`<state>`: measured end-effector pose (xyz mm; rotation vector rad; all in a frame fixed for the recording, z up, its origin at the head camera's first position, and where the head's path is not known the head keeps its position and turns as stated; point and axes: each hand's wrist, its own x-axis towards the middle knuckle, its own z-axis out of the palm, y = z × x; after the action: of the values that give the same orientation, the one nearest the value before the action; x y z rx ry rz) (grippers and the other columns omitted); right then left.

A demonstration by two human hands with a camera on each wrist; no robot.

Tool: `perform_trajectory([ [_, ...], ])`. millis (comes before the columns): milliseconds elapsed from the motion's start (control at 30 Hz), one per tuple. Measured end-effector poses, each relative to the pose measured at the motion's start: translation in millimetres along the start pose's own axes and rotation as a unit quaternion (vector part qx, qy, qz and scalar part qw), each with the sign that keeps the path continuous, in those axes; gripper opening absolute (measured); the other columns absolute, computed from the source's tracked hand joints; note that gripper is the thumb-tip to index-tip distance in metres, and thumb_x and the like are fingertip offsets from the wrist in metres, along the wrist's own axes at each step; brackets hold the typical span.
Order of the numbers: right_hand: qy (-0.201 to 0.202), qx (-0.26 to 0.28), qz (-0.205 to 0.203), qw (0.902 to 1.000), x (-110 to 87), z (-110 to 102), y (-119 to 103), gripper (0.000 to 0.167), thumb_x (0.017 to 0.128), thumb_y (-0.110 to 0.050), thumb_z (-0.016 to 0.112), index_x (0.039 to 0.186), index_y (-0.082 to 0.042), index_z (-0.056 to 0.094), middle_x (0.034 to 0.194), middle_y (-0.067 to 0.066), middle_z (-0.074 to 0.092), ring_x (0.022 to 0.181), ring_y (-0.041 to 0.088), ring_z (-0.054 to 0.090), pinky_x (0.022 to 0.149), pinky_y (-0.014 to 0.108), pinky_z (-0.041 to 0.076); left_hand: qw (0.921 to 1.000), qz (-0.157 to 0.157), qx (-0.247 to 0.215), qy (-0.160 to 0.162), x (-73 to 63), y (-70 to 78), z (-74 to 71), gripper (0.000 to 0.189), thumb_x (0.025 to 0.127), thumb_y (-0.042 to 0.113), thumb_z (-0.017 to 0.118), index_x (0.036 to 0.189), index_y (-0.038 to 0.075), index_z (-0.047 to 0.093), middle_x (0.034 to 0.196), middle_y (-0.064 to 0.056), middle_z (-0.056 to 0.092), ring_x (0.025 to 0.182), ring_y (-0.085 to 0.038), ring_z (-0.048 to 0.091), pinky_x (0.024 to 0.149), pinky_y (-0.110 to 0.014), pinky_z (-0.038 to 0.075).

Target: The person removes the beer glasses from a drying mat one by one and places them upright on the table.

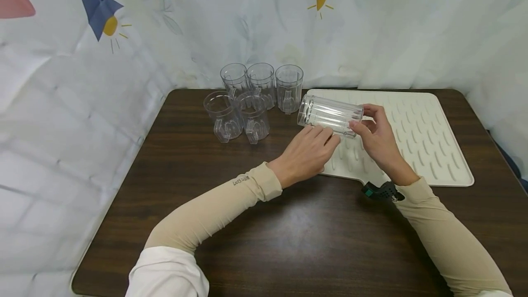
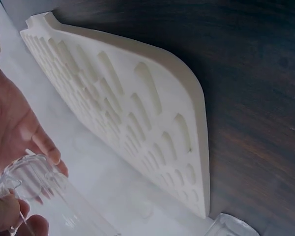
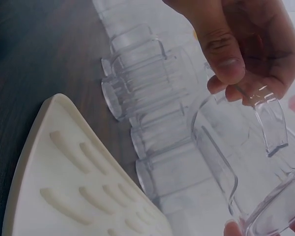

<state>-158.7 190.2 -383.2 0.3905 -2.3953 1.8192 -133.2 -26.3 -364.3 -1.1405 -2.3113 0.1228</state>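
Note:
A clear plastic mug (image 1: pixel 326 114) lies sideways in the air above the white ridged mat (image 1: pixel 433 145). My right hand (image 1: pixel 381 141) grips it at its right end, with the thumb on the near side and the fingers behind. My left hand (image 1: pixel 307 152) is at the mug's near side; in the right wrist view, the left hand (image 3: pixel 255 49) pinches the mug's handle (image 3: pixel 273 125). The left wrist view has the right hand (image 2: pixel 14 118) beside one end of the mug (image 2: pixel 32 172).
Several clear mugs stand upright in a cluster left of the mat, among them a back right mug (image 1: pixel 289 88) and a front left mug (image 1: pixel 222 116). The dark wooden table (image 1: pixel 288 242) meets a patterned white cloth (image 1: pixel 231 22) behind and at the sides.

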Motion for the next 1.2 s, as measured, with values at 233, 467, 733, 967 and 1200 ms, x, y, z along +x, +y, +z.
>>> perform_trajectory([
  [233,0.012,0.006,-0.002,0.9999,-0.5,-0.5,-0.5,0.047,0.104,-0.018,0.058,0.146,-0.01,0.036,0.129,-0.013,0.043,0.109,0.004,0.057,0.08,0.009,0.052,0.9988,-0.008,-0.038,0.028,-3.9,-2.4,0.4,0.028,0.087,0.002,0.056,0.112,0.012,0.066,0.101,-0.002,0.066,0.092,-0.021,0.063,0.078,-0.029,0.051],
  [467,0.025,-0.008,-0.001,0.9997,-1.6,-1.3,-2.5,0.05,0.104,-0.018,0.058,0.147,-0.008,0.035,0.128,-0.013,0.042,0.109,0.005,0.056,0.08,0.008,0.052,0.9903,-0.041,-0.079,0.107,-8.4,-7.0,1.9,0.022,0.102,0.021,0.058,0.118,0.011,0.069,0.11,-0.002,0.073,0.104,-0.02,0.067,0.09,-0.032,0.056],
  [733,0.038,0.007,-0.004,0.9993,-1.7,-5.1,-4.4,0.044,0.104,-0.017,0.058,0.143,-0.014,0.038,0.127,-0.012,0.044,0.105,0.006,0.056,0.079,0.008,0.05,0.956,-0.116,-0.166,0.213,-15.3,-19.6,2.4,0.023,0.098,0.021,0.067,0.115,0.006,0.068,0.108,-0.007,0.071,0.098,-0.022,0.066,0.086,-0.033,0.056],
  [967,0.051,0.038,-0.017,0.9979,-2.3,-8.5,-4.4,0.042,0.102,-0.014,0.059,0.14,-0.017,0.04,0.127,-0.007,0.046,0.103,0.007,0.057,0.079,0.008,0.051,0.9084,-0.189,-0.283,0.243,-27.8,-16.8,9.6,0.019,0.098,0.012,0.066,0.114,0.001,0.064,0.103,-0.012,0.066,0.091,-0.022,0.063,0.082,-0.032,0.056],
  [1200,0.061,0.04,-0.018,0.9972,-2.1,-8.3,-3.0,0.041,0.102,-0.013,0.058,0.139,-0.019,0.041,0.125,-0.009,0.046,0.103,0.007,0.058,0.08,0.009,0.051,0.8472,-0.273,-0.397,0.224,-39.0,-6.6,20.7,0.02,0.1,0.011,0.066,0.116,0.0,0.061,0.101,-0.014,0.063,0.088,-0.023,0.064,0.08,-0.035,0.058],
])
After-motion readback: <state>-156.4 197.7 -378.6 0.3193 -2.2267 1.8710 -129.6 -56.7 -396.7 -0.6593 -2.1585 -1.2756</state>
